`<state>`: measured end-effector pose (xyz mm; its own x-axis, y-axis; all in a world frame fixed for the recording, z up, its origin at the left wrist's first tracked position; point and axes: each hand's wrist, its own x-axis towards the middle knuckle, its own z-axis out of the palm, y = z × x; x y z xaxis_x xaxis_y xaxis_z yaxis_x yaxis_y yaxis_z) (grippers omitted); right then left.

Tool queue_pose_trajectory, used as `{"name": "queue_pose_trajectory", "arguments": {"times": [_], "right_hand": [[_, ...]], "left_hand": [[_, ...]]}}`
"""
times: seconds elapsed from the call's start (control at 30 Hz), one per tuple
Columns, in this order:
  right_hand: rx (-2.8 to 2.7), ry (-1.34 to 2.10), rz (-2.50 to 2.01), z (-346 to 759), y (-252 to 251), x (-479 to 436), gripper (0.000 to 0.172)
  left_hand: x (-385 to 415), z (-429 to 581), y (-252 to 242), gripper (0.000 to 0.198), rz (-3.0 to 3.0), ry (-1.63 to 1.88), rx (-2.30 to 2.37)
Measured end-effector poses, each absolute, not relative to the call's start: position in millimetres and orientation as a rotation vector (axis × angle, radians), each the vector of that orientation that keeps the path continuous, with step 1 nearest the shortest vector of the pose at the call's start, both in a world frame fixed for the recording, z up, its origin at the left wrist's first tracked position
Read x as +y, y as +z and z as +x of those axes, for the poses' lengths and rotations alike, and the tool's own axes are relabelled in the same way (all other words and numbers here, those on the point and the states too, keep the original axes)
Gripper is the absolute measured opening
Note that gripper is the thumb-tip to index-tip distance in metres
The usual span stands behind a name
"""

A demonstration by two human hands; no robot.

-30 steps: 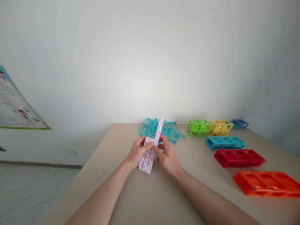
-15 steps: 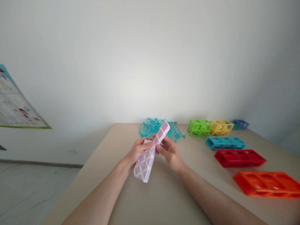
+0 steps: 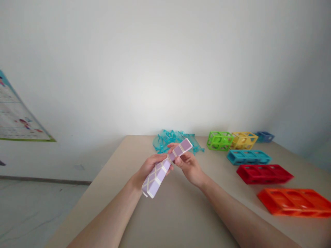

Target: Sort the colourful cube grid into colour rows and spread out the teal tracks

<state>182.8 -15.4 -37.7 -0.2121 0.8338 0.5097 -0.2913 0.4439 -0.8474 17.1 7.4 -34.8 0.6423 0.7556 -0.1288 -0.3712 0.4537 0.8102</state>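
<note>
A lilac snake puzzle (image 3: 158, 175) with white seams is held above the table between both hands. Its wide, folded body slants down to the left, while a single narrow strip of segments points up to the right. My left hand (image 3: 150, 166) grips the folded body, thumb on top. My right hand (image 3: 190, 167) is closed around the narrow strip near where it leaves the body, the thumb against its lower side. The puzzle covers some of the fingers of both hands.
Behind the hands lies a crumpled teal mesh pile (image 3: 165, 139). To the right stand open-frame plastic blocks: green (image 3: 219, 141), yellow (image 3: 244, 141), dark blue (image 3: 265, 137), teal (image 3: 249, 157), red (image 3: 265, 174) and orange (image 3: 296, 202). A wall backs the table (image 3: 165, 224).
The snake puzzle has tilted and rolled, so its narrow strip leans further right and lower, and less of the patterned broad face shows. The blocks and mesh stay put.
</note>
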Motion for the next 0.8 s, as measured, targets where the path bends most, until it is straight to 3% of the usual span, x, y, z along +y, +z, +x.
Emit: {"name": "queue_pose_trajectory", "arguments": {"times": [0.13,0.4,0.6,0.8], "right_hand": [[-1.232,1.171,-0.518,177.0,-39.9,-16.0,0.034],[-0.763,1.346,-0.730,164.1,-51.4,-10.9,0.027],[-0.937,1.152,-0.976,167.2,-52.1,-8.3,0.029],[-1.248,0.857,-1.055,171.1,-51.9,-9.4,0.024]], "left_hand": [[5.9,23.3,-32.2,0.022,0.852,0.864,0.534],[11.5,27.3,-45.2,0.035,1.062,1.174,0.781],[10.7,26.3,-49.0,0.035,1.374,1.141,0.966],[11.9,28.2,-50.5,0.037,1.192,1.073,0.923]]}}
